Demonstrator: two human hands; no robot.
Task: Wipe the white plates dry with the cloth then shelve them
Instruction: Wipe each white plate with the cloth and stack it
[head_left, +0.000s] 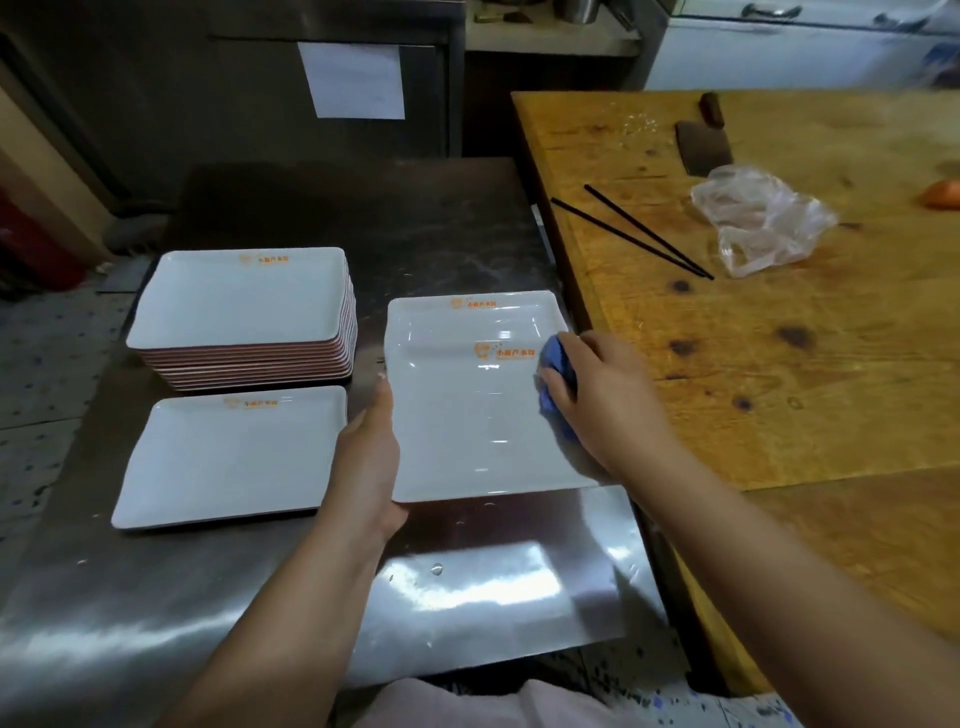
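Observation:
A white rectangular plate (467, 415) with an orange logo lies atop another white plate (467, 312) on the steel counter. My left hand (369, 457) grips its left edge, thumb on the rim. My right hand (608, 400) holds a bunched blue cloth (558, 374) and presses it onto the plate's right side. A single white plate (228, 457) lies to the left. Behind that plate stands a tall stack of white plates (244, 312).
The steel counter (467, 597) carries water drops near its front. A wooden table (779, 338) to the right holds black chopsticks (639, 234), a cleaver (704, 145), a clear plastic bag (763, 223) and an orange object (943, 195).

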